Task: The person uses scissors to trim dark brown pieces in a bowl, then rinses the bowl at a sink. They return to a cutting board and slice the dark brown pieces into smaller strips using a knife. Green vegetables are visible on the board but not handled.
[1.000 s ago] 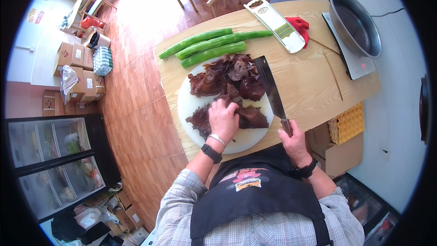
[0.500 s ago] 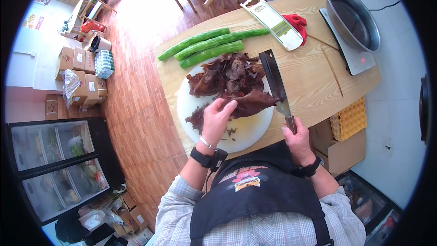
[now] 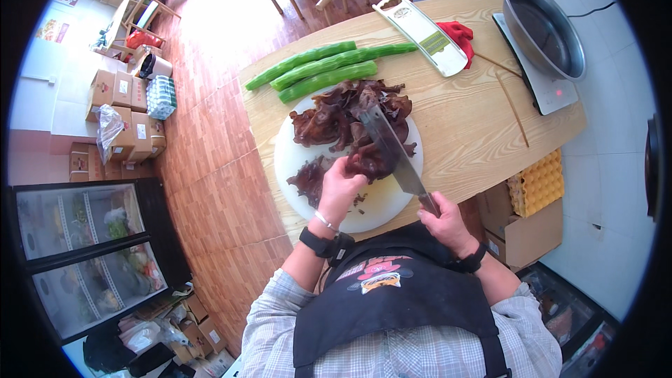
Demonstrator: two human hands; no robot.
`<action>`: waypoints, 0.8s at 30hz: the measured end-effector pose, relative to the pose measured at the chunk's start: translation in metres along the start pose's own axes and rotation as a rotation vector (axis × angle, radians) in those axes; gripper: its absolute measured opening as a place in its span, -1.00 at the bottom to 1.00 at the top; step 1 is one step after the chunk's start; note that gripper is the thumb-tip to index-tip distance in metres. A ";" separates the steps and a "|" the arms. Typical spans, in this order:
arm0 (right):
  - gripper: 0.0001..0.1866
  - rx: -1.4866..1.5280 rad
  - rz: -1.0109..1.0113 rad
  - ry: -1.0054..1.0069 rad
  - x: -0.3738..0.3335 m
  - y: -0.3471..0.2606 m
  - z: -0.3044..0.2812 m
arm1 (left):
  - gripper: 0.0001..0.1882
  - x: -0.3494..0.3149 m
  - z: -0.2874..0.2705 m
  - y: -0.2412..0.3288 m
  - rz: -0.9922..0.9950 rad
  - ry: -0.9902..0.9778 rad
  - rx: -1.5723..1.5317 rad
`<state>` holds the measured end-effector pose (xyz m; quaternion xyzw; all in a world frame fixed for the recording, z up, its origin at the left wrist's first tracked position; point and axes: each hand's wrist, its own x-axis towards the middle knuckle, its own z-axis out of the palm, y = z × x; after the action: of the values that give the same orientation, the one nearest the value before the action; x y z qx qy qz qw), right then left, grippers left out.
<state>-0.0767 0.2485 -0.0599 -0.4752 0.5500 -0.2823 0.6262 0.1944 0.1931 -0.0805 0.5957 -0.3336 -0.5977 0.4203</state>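
Observation:
My left hand (image 3: pixel 343 185) is closed on a dark brown piece of wood ear mushroom (image 3: pixel 371 161) over a round white cutting board (image 3: pixel 388 206). My right hand (image 3: pixel 449 225) grips the handle of a cleaver (image 3: pixel 395 154), whose broad blade slants up and left across that piece. Whether the edge has entered it I cannot tell. Behind the blade lies a heap of wood ear mushroom (image 3: pixel 322 119); a smaller pile (image 3: pixel 306 180) sits left of my left hand. Small dark scraps (image 3: pixel 360 201) dot the board near my fingers.
Several long green vegetables (image 3: pixel 322 70) lie beyond the board. Farther right are a white grater (image 3: pixel 423 35), a red cloth (image 3: pixel 458 38) and thin wooden sticks (image 3: pixel 512 108). A metal basin (image 3: pixel 542 28) stands on a hotplate (image 3: pixel 553 98). Yellow egg trays (image 3: pixel 537 183) sit below the table's right side.
The cleaver has swung left from beside the mushroom to across it, my right hand moving slightly left. The held mushroom no longer stretches out to the right.

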 end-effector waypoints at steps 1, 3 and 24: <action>-0.86 -0.041 -0.030 0.009 0.000 0.006 0.001 | -0.72 -0.001 -0.001 -0.001 0.033 0.013 0.182; -0.86 -0.124 -0.091 0.027 0.000 0.014 0.003 | -0.79 -0.004 -0.003 0.001 0.097 0.041 0.547; -0.82 -0.279 -0.138 0.094 0.004 0.021 0.007 | -0.65 -0.014 -0.097 0.018 -0.281 0.325 0.011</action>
<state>-0.0728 0.2557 -0.0813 -0.5806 0.5785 -0.2673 0.5068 0.2916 0.2075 -0.0647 0.7271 -0.1784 -0.5448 0.3777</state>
